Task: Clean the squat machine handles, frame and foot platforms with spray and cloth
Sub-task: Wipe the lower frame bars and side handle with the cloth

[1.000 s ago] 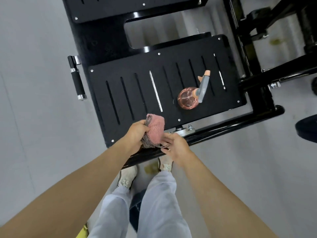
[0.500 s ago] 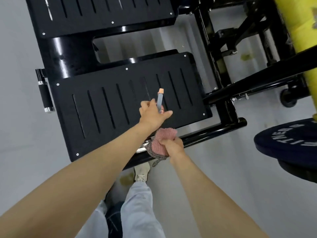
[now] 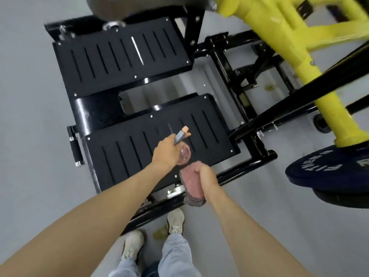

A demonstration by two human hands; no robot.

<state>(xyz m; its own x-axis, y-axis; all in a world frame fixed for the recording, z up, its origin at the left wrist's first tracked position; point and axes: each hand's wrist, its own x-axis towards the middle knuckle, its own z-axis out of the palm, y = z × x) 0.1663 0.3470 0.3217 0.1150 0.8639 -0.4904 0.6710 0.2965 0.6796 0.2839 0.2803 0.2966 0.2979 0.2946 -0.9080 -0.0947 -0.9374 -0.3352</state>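
My left hand (image 3: 165, 152) grips the pink spray bottle (image 3: 184, 153) by its grey and orange trigger head, lifted above the near black foot platform (image 3: 123, 150). My right hand (image 3: 205, 175) holds the bunched pink cloth (image 3: 191, 184) just below the bottle, over the platform's front edge. A second slotted foot platform (image 3: 111, 56) lies further away. The black frame tube (image 3: 239, 168) runs along the near side. A black handle (image 3: 75, 145) with chrome ends sticks out at the platform's left.
A yellow machine arm (image 3: 299, 56) crosses the upper right. A dark weight plate (image 3: 329, 170) hangs at the right edge. Grey floor (image 3: 30, 116) surrounds the machine. My shoes (image 3: 175, 222) stand just in front of the frame tube.
The cloth passed from my left hand to my right. My left hand took the spray bottle off the near platform and lifted it. My view pulled back and up.
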